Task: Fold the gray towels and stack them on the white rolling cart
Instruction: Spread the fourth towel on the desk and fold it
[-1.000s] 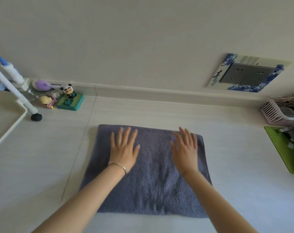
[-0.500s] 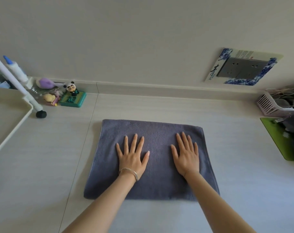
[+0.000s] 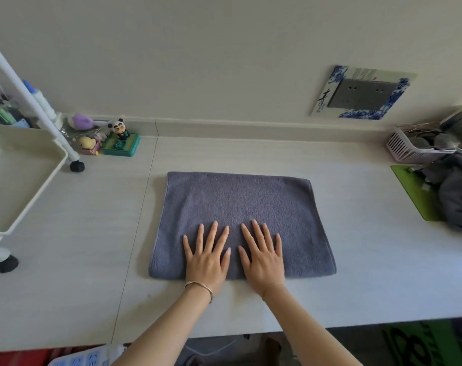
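Pressing down on the folded gray terry towel point(image 3: 240, 207), the left hand point(image 3: 207, 260) and right hand point(image 3: 262, 260) lie side by side near its front edge. Their fingers point(image 3: 211, 233) are straight and spread, holding nothing. The towel lies flat on the pale wood-grain bench point(image 3: 356, 260), stretching well beyond the fingertips and out to both sides of them.

The main risk, as I judge it, is shear. If the palms drag toward the wrists, the top layer could slide over the lower one and skew the edges. Lifting by the top layer alone would likely let the fold drop open on the way across.

Behind the wrists the bench's front edge is near, so there is little room to pull back. Beyond the fingertips the towel's far edge has bare bench up to the wall. Left of the fingers, bare bench runs to the white rolling cart point(image 3: 43, 184), whose tray has a raised rim to clear. Its black casters could let it roll if bumped. Right of the fingers, bare bench runs to a green mat point(image 3: 412, 191) carrying a heap of dark gray cloth point(image 3: 456, 196), probably more towels.
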